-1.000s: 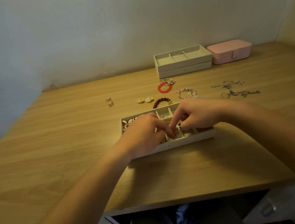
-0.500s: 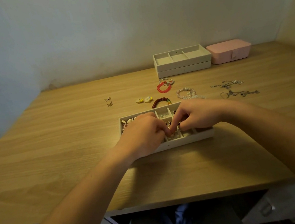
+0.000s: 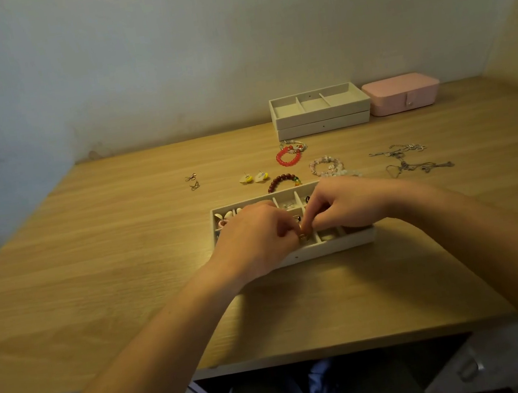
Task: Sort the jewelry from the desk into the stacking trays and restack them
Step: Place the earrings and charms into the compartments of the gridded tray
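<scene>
Both hands stayed over the divided tray (image 3: 334, 245), fingertips drawn closer | head: left hand (image 3: 253, 233) and right hand (image 3: 348, 203) meet, pinching a small gold piece (image 3: 303, 235) above a front compartment | bead bracelets (image 3: 289, 157) and chains (image 3: 412, 158) on desk (image 3: 92, 253) behind; stacked trays (image 3: 320, 121) by wall

The desk (image 3: 92, 253) is light brown with wood lines. The trays (image 3: 321, 120) are cream, the box (image 3: 403, 92) pink, one bracelet (image 3: 278, 158) red.
</scene>
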`<state>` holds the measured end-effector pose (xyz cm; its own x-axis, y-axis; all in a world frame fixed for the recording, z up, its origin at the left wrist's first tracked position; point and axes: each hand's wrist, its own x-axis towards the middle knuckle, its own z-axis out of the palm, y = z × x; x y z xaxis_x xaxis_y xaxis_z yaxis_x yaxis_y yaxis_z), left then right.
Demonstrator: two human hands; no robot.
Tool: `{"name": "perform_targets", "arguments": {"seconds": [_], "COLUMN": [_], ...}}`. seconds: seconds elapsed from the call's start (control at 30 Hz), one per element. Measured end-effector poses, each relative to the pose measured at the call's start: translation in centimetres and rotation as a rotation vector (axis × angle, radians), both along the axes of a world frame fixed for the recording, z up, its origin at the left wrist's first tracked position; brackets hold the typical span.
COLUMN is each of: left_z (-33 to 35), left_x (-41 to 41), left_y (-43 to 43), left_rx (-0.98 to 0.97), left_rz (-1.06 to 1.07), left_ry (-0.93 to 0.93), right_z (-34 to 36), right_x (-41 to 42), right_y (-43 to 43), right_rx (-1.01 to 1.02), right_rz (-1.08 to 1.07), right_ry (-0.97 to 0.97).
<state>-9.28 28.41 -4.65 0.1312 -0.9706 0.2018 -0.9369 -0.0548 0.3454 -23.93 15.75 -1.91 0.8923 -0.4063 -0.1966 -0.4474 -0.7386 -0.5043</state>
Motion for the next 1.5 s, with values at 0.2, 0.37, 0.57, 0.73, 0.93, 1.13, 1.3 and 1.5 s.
{"name": "perform_targets", "arguments": {"seconds": [0.2, 0.37, 0.57, 0.73, 0.93, 1.13, 1.3, 1.5], "left_z": [0.7, 0.9, 0.7, 0.6, 0.6, 1.4, 1.6, -0.5], "left_x": [-1.0, -1.6, -1.1, 0.1, 1.8, 3.5, 6.7, 13.6], "left_y": [-1.0, -1.4, -1.3, -1.3, -0.8, -0.3, -0.1, -1.3], "left_rx": [0.030, 0.042, 0.028, 0.030, 0.016, -0.035, -0.062, -0.085], "left_rz": [0.058, 0.062, 0.027, 0.046, 0.038, 0.120, 0.286, 0.526], "left_ry": [-0.056, -0.126, -0.116, 0.038, 0.254, 0.308, 0.415, 0.370], "right_z": [-0.3, -0.5, -0.4, -0.5, -0.6, 0.1, 1.0, 1.3], "right_x": [-0.8, -1.1, -0.9, -1.1, -0.8, 0.6, 4.6, 11.0], "right_y": [-0.1, -0.3, 0.1, 0.2, 0.5, 0.3, 0.5, 0.3], "right_rx": [0.025, 0.072, 0.064, 0.079, 0.057, 0.012, 0.045, 0.040], "right_rz": [-0.098, -0.143, -0.122, -0.107, -0.077, -0.068, -0.109, -0.134], "right_ry": [-0.103, -0.151, -0.133, -0.134, -0.080, -0.089, -0.238, -0.292]}}
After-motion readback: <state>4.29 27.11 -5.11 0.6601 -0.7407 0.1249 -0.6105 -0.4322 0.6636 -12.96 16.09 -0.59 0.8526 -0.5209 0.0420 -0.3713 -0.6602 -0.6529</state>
